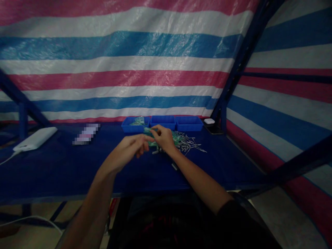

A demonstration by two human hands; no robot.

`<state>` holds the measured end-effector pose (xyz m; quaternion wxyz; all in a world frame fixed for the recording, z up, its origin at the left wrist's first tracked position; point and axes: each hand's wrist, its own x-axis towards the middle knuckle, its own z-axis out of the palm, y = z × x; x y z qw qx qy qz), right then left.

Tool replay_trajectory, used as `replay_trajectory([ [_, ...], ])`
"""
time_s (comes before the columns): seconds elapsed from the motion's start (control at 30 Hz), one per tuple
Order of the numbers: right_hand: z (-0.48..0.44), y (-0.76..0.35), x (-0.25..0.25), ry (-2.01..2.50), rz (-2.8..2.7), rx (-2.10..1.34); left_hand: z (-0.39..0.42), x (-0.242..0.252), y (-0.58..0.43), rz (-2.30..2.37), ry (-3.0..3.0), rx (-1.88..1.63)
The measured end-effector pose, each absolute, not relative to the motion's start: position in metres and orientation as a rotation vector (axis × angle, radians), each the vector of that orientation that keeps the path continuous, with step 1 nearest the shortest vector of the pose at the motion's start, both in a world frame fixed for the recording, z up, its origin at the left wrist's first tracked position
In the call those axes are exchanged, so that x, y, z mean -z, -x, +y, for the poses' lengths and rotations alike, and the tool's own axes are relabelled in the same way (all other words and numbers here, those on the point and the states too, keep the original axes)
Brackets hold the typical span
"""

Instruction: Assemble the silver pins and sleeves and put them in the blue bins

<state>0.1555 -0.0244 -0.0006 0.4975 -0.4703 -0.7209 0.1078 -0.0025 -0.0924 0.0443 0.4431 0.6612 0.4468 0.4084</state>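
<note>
I'm watching the right hand [164,138] pinching a green piece [148,131]; the left hand [131,148] is hovering curled beside it (grip unclear), near metal pins [190,143].

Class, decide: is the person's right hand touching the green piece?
Touching. The head view shows the right hand pinching the green piece at its edge.

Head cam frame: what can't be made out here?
Head view only, dim.
Green part in the right hand: mostly covered by fingers; too small to identify.
Left hand: whether it grips the part is hidden by its own curled fingers.
Metal pins: too small to count.
Pixelated patch on the table: blurred out.
White cable: cut off by the left edge.
</note>
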Motion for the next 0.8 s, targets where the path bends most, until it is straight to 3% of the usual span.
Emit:
replay_trajectory([
  [0.27, -0.034, -0.156, -0.007, 0.948, -1.862, -0.142, -0.030, -0.039, -0.009, 1.111, -1.004, -1.066],
  [0.57, -0.022, -0.181, -0.019, 1.149, -1.742, -0.064, 0.014, -0.027, 0.021, 1.485, -1.344, -1.476],
  [0.8, -0.016, -0.200, -0.035, 1.254, -1.492, 0.044, 0.050, -0.015, 0.042, 1.986, -2.035, -1.363],
])
